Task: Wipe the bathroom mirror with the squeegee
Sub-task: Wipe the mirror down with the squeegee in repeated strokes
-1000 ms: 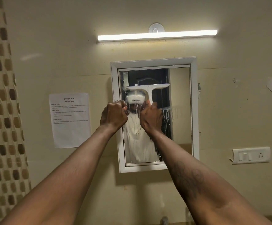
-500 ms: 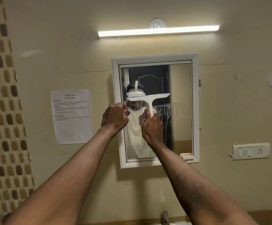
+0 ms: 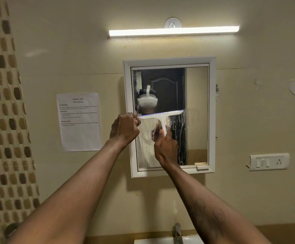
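Note:
A white squeegee (image 3: 162, 115) lies with its blade flat across the left half of the mirror (image 3: 196, 103), about halfway up the glass. My right hand (image 3: 166, 147) is closed around its handle from below. My left hand (image 3: 124, 128) is fisted at the blade's left end, over the mirror's white frame (image 3: 212, 111); whether it grips the blade tip I cannot tell. The glass above the blade looks clean. Below it there are white streaks and drips.
A lit tube light (image 3: 174, 30) hangs above the mirror. A printed sheet (image 3: 79, 121) is stuck to the wall at left, a switch plate (image 3: 269, 162) at right. A tap (image 3: 177, 232) and basin rim (image 3: 153, 241) sit below. Patterned tiles (image 3: 4, 120) cover the left wall.
The squeegee has slid down the glass with both hands, leaving a clean strip above the blade. The view has tilted so the mirror sits lower in frame.

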A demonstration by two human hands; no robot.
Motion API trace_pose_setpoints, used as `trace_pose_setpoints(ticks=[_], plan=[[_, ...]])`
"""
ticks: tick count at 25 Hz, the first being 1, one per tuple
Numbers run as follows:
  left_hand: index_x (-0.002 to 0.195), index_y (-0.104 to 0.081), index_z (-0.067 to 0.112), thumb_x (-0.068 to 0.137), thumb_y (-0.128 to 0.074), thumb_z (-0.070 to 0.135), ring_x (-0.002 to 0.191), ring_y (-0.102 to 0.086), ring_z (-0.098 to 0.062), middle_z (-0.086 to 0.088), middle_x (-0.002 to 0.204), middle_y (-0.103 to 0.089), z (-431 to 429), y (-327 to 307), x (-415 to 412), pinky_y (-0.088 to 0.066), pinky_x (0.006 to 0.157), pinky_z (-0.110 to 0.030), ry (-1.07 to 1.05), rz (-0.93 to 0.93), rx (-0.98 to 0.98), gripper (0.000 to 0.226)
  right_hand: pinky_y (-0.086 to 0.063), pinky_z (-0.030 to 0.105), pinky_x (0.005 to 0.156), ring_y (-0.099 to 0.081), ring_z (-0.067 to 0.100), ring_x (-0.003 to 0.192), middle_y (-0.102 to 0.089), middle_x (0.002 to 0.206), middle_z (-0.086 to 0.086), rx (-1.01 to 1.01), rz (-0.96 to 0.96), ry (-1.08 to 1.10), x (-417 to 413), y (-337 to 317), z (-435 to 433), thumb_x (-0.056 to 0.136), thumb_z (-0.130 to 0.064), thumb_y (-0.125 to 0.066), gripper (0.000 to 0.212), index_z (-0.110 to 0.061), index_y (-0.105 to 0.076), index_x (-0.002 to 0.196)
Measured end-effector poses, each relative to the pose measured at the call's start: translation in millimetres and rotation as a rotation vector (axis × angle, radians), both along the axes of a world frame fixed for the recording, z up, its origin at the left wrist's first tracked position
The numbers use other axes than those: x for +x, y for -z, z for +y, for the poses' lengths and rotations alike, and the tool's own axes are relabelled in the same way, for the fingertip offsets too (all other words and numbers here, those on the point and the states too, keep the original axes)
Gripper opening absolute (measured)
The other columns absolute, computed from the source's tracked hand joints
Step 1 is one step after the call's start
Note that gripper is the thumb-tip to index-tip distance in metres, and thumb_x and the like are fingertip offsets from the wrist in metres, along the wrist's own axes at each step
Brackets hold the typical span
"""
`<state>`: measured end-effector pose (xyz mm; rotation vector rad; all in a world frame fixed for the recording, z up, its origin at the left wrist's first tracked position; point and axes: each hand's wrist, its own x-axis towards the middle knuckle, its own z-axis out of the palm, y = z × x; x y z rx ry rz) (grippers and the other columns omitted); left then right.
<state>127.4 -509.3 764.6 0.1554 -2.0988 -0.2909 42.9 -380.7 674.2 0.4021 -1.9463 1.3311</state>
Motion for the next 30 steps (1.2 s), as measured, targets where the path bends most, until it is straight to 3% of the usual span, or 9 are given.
trace_pose_setpoints(ticks=[2, 6, 9, 12, 15, 21, 25, 30], plan=[[0.114, -0.071, 0.009, 0.098, -0.059, 0.022, 0.097, -0.069, -0.035, -0.016, 0.106, -0.073, 1, -10, 2, -0.046, 0.071, -0.030, -0.020, 0.015, -0.015, 0.024, -0.056, 0.043, 0.069, -0.065, 0.029, 0.077, -0.066, 0.095, 0.012, -0.037, 0.033, -0.018, 3, -18, -1, 0.104, -0.061, -0.021, 0.051, -0.019, -0.051, 0.111], [0.116, -0.069, 0.007, 0.098, -0.056, 0.026, 0.102, -0.068, -0.040, -0.021, 0.109, -0.071, -1, -29, 5, -0.056, 0.082, -0.040, -0.049, 0.050, -0.023, 0.030, -0.059, 0.044, 0.062, -0.066, 0.018, 0.068, -0.063, 0.078, 0.000, -0.122, 0.089, -0.061, 5, -79, -6, 0.108, -0.054, -0.028, 0.045, -0.017, -0.052, 0.110], [0.118, -0.068, 0.006, 0.097, -0.055, 0.026, 0.105, -0.066, -0.041, -0.023, 0.111, -0.070, -4, -36, 5, -0.057, 0.085, -0.042, -0.053, 0.048, -0.042, 0.032, -0.058, 0.039, 0.061, -0.068, 0.020, 0.071, -0.064, 0.080, 0.000, -0.136, 0.143, -0.073, 9, -118, -12, 0.111, -0.044, -0.031, 0.037, -0.013, -0.052, 0.111], [0.120, -0.067, 0.006, 0.097, -0.055, 0.023, 0.105, -0.066, -0.041, -0.025, 0.110, -0.069, -11, -38, 4, -0.054, 0.085, -0.040, -0.060, 0.050, -0.040, 0.031, -0.045, 0.027, 0.053, -0.065, 0.020, 0.072, -0.066, 0.085, 0.004, -0.154, 0.155, -0.083, 8, -141, -22, 0.112, -0.036, -0.033, 0.034, -0.009, -0.053, 0.114], [0.123, -0.068, 0.006, 0.096, -0.055, 0.019, 0.103, -0.068, -0.038, -0.023, 0.108, -0.071, -20, -42, 2, -0.055, 0.082, -0.039, -0.047, 0.069, -0.048, 0.032, -0.038, 0.023, 0.052, -0.064, 0.019, 0.071, -0.069, 0.088, 0.005, -0.168, 0.158, -0.071, 6, -153, -31, 0.112, -0.036, -0.032, 0.033, -0.010, -0.053, 0.115], [0.124, -0.068, 0.004, 0.097, -0.054, 0.017, 0.104, -0.068, -0.038, -0.022, 0.110, -0.072, -28, -50, -1, -0.054, 0.081, -0.037, -0.029, 0.086, -0.057, 0.033, -0.037, 0.022, 0.051, -0.067, 0.019, 0.075, -0.070, 0.088, 0.006, -0.185, 0.157, -0.005, -3, -159, -39, 0.111, -0.035, -0.033, 0.032, -0.011, -0.054, 0.115], [0.128, -0.067, 0.004, 0.098, -0.055, 0.017, 0.109, -0.067, -0.038, -0.023, 0.116, -0.071, -30, -50, -5, -0.054, 0.086, -0.038, -0.011, 0.084, -0.065, 0.035, -0.051, 0.029, 0.060, -0.070, 0.021, 0.077, -0.070, 0.088, 0.006, -0.202, 0.160, 0.010, -10, -159, -38, 0.111, -0.034, -0.034, 0.031, -0.011, -0.054, 0.115], [0.127, -0.066, 0.005, 0.098, -0.057, 0.019, 0.110, -0.066, -0.039, -0.023, 0.117, -0.070, -30, -51, -12, -0.052, 0.086, -0.037, -0.006, 0.081, -0.059, 0.033, -0.038, 0.023, 0.053, -0.065, 0.018, 0.073, -0.067, 0.086, 0.003, -0.136, 0.160, 0.041, -9, -165, -33, 0.112, -0.034, -0.033, 0.032, -0.011, -0.054, 0.115]])
